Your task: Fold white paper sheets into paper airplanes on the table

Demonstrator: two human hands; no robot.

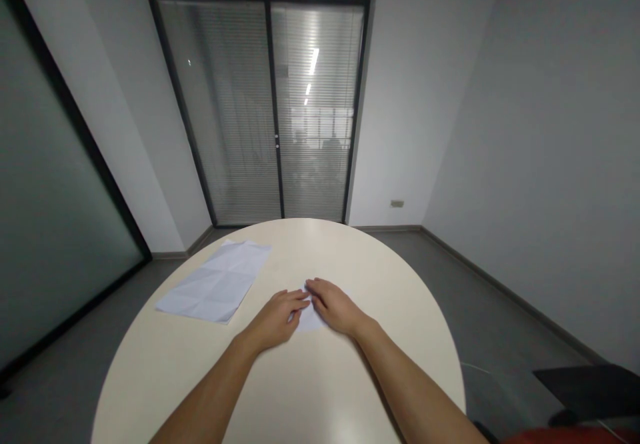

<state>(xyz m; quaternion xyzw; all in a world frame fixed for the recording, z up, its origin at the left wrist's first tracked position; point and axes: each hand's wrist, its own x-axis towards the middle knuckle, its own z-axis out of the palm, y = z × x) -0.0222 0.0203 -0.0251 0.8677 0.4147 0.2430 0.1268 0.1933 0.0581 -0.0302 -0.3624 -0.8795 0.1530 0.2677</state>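
Note:
A small piece of white paper (311, 319) lies on the round cream table (300, 384), partly hidden under both hands. My left hand (280, 315) touches its left side, with the fingertips pressed toward the paper's upper part. From the right, my right hand (334, 304) rests on the paper, fingers together and bent over its upper edge. The fingertips of the two hands nearly meet. Farther left on the table lies a larger creased white sheet (220, 281), flat and apart from the hands.
Beyond the table's far edge stand glass doors with blinds (320, 164). A dark flat object (590, 387) and something red (565, 436) show at the lower right. A thin cable (475, 367) crosses the floor. An outlet (397, 203) sits low on the back wall.

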